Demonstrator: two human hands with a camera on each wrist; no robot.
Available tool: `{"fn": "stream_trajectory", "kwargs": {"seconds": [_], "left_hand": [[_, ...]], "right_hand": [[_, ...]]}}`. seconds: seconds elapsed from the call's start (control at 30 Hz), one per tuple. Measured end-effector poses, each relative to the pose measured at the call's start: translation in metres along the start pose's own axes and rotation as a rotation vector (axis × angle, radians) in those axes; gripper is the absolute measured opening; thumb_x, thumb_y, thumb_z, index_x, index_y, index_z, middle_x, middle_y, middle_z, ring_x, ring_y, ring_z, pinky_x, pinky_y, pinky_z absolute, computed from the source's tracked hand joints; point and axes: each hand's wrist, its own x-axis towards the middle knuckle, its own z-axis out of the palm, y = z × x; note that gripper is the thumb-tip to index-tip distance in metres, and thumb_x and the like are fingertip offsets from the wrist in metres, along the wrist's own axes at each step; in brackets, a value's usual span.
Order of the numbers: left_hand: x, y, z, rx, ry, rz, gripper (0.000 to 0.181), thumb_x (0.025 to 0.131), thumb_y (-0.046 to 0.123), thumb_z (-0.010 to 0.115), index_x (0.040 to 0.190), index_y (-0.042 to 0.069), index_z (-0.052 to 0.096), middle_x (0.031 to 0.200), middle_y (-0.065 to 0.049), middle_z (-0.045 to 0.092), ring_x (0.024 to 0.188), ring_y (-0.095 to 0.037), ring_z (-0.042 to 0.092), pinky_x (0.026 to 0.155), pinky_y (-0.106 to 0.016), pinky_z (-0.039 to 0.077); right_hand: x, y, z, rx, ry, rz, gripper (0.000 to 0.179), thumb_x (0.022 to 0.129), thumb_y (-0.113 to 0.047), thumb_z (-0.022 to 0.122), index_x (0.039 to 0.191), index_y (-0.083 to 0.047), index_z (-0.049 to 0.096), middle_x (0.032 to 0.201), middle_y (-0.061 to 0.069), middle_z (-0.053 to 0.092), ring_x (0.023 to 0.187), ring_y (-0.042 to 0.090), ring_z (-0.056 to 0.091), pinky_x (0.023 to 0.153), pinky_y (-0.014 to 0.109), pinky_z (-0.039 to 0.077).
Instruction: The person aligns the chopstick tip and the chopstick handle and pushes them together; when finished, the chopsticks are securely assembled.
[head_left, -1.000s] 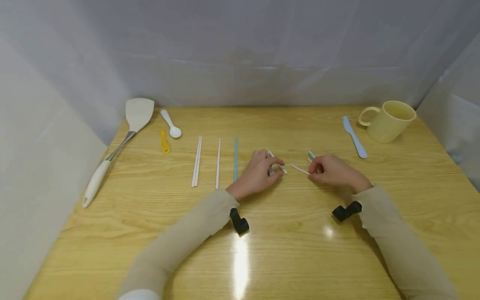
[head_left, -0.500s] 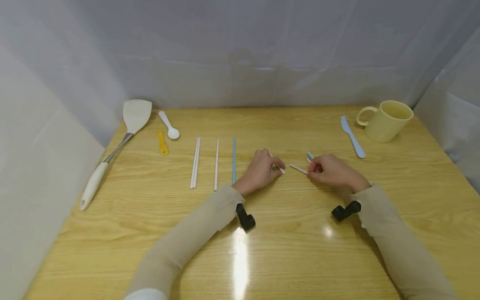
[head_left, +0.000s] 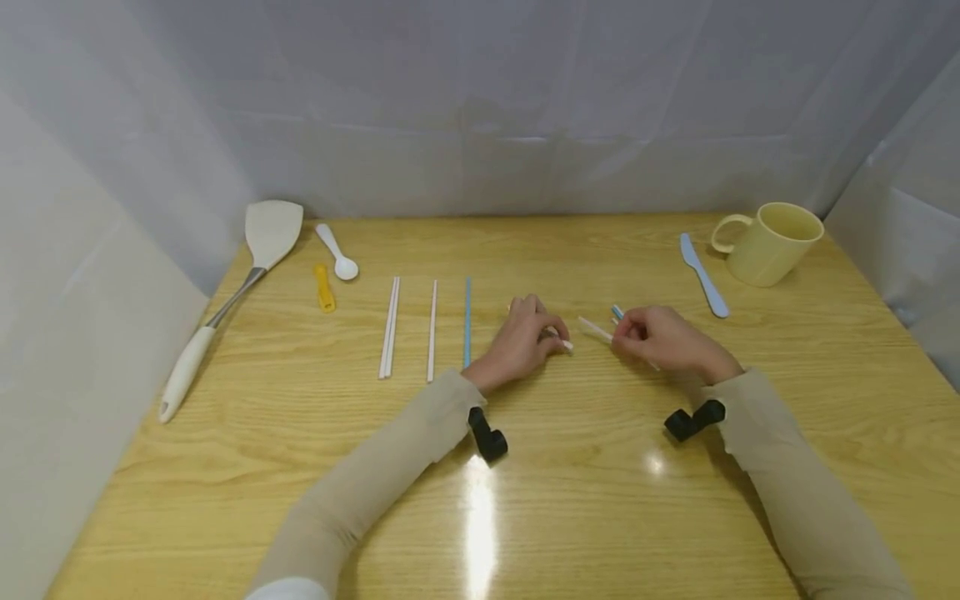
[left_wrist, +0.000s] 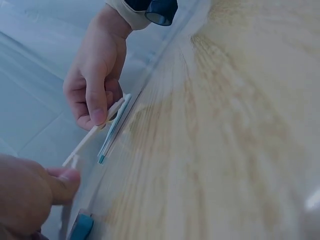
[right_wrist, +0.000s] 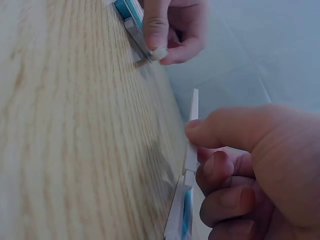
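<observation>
Step in hand: prob. pairing up short stick pcs, one per hand; judged from how close the hands sit.
L hand (head_left: 520, 340): thumb + finger pinch a white rod (head_left: 567, 345) at its end; how far it runs behind the hand, can't tell.
R hand (head_left: 670, 337): thumb + index pinch a short white stick (head_left: 595, 329), tilted, free end toward L hand; stick + rod apart.
Next move: likely calls for turning both pcs into line, end to end, w/ light fingertip ctrl; thin + smooth, so may roll or slip.
Loose pcs: blue-and-white pcs (head_left: 617, 312) lie just beside R fingers, slim, straight, prob. plastic; a teal pc (left_wrist: 82, 226) sits nr L thumb, mostly hidden.
Chopsticks: white pair (head_left: 387, 327), single white chopstick (head_left: 432, 331), blue chopstick (head_left: 468, 323), roughly parallel, long + narrow.
Surface (head_left: 600, 500): yellowish wood grain, glossy, w/ bright glare.
Far L: spatula (head_left: 239, 294) w/ broad cream head, metal neck, pale handle; white spoon (head_left: 337, 253), rounded bowl; small yellow item (head_left: 324, 289), can't ID.
Far R: pale-blue knife (head_left: 702, 273), slim; yellow mug (head_left: 768, 250), rounded, loop handle, prob. ceramic.
Backdrop (head_left: 480, 108): greyish sheet, creased, slight sheen.
</observation>
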Motion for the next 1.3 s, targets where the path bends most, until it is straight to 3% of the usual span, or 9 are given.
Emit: {"fn": "stream_trajectory", "kwargs": {"seconds": [0.23, 0.5, 0.63, 0.77, 0.9, 0.97, 1.03, 1.17, 1.3], "left_hand": [[0.000, 0.004, -0.007, -0.098, 0.132, 0.079, 0.008, 0.094, 0.015, 0.061, 0.097, 0.008, 0.066, 0.101, -0.007, 0.062, 0.091, -0.021, 0.046, 0.082, -0.030, 0.043], [-0.007, 0.009, -0.015, -0.240, 0.229, 0.144, 0.012, 0.099, 0.010, 0.053, 0.107, 0.004, 0.058, 0.097, -0.009, 0.067, 0.062, -0.018, 0.060, 0.056, -0.018, 0.045], [-0.013, 0.009, -0.019, -0.277, 0.253, 0.156, 0.011, 0.098, 0.007, 0.052, 0.107, 0.004, 0.058, 0.096, -0.010, 0.070, 0.061, -0.017, 0.064, 0.054, -0.019, 0.049], [-0.019, 0.009, -0.023, -0.346, 0.226, 0.166, 0.020, 0.094, 0.002, 0.057, 0.114, 0.001, 0.056, 0.103, -0.014, 0.069, 0.083, -0.020, 0.069, 0.069, -0.023, 0.055], [-0.026, 0.007, -0.025, -0.497, 0.131, 0.135, 0.063, 0.081, 0.002, 0.074, 0.136, -0.001, 0.042, 0.117, -0.018, 0.065, 0.101, -0.025, 0.066, 0.082, -0.024, 0.054], [-0.029, 0.006, -0.026, -0.586, 0.090, 0.097, 0.074, 0.079, 0.004, 0.076, 0.141, 0.000, 0.035, 0.122, -0.020, 0.063, 0.106, -0.027, 0.064, 0.087, -0.025, 0.053], [-0.033, 0.005, -0.027, -0.669, 0.069, 0.058, 0.066, 0.087, 0.005, 0.069, 0.142, -0.001, 0.033, 0.125, -0.022, 0.060, 0.108, -0.030, 0.062, 0.089, -0.030, 0.053], [-0.037, 0.003, -0.030, -0.784, 0.091, -0.010, 0.038, 0.099, 0.005, 0.051, 0.134, -0.005, 0.042, 0.119, -0.026, 0.061, 0.103, -0.037, 0.063, 0.087, -0.041, 0.054], [-0.039, 0.004, -0.032, -0.855, 0.099, -0.053, 0.037, 0.093, -0.003, 0.057, 0.128, -0.009, 0.046, 0.113, -0.029, 0.062, 0.096, -0.034, 0.066, 0.082, -0.041, 0.055]], "right_hand": [[0.001, -0.003, -0.003, 0.032, 0.026, 0.019, 0.015, 0.097, -0.015, 0.057, 0.092, -0.002, 0.065, 0.066, 0.001, 0.053, 0.052, 0.005, 0.042, 0.052, 0.022, 0.037], [0.001, -0.008, -0.009, 0.032, 0.073, -0.002, 0.022, 0.101, -0.019, 0.052, 0.099, 0.001, 0.062, 0.064, 0.006, 0.051, 0.049, 0.007, 0.038, 0.053, 0.025, 0.037], [0.003, -0.012, -0.010, 0.046, 0.089, -0.023, 0.023, 0.101, -0.019, 0.052, 0.098, 0.001, 0.061, 0.065, 0.005, 0.051, 0.048, 0.007, 0.037, 0.053, 0.025, 0.037], [0.007, -0.016, -0.010, 0.060, 0.091, -0.050, 0.022, 0.100, -0.019, 0.052, 0.097, 0.001, 0.061, 0.066, 0.003, 0.050, 0.049, 0.007, 0.037, 0.054, 0.025, 0.037], [0.011, -0.022, -0.010, 0.083, 0.089, -0.058, 0.022, 0.100, -0.018, 0.052, 0.099, 0.003, 0.060, 0.067, 0.004, 0.052, 0.049, 0.006, 0.039, 0.052, 0.024, 0.037], [0.012, -0.024, -0.012, 0.098, 0.096, -0.061, 0.023, 0.101, -0.017, 0.051, 0.100, 0.004, 0.059, 0.067, 0.005, 0.053, 0.049, 0.006, 0.040, 0.051, 0.024, 0.037], [0.013, -0.026, -0.013, 0.116, 0.101, -0.068, 0.023, 0.101, -0.016, 0.050, 0.101, 0.005, 0.058, 0.066, 0.006, 0.052, 0.049, 0.007, 0.040, 0.049, 0.024, 0.037], [0.015, -0.030, -0.014, 0.151, 0.102, -0.080, 0.023, 0.102, -0.016, 0.048, 0.104, 0.006, 0.056, 0.067, 0.005, 0.052, 0.049, 0.008, 0.039, 0.049, 0.025, 0.037], [0.019, -0.034, -0.011, 0.179, 0.099, -0.084, 0.023, 0.101, -0.015, 0.049, 0.104, 0.007, 0.056, 0.068, 0.005, 0.052, 0.050, 0.008, 0.042, 0.048, 0.025, 0.038]]}}
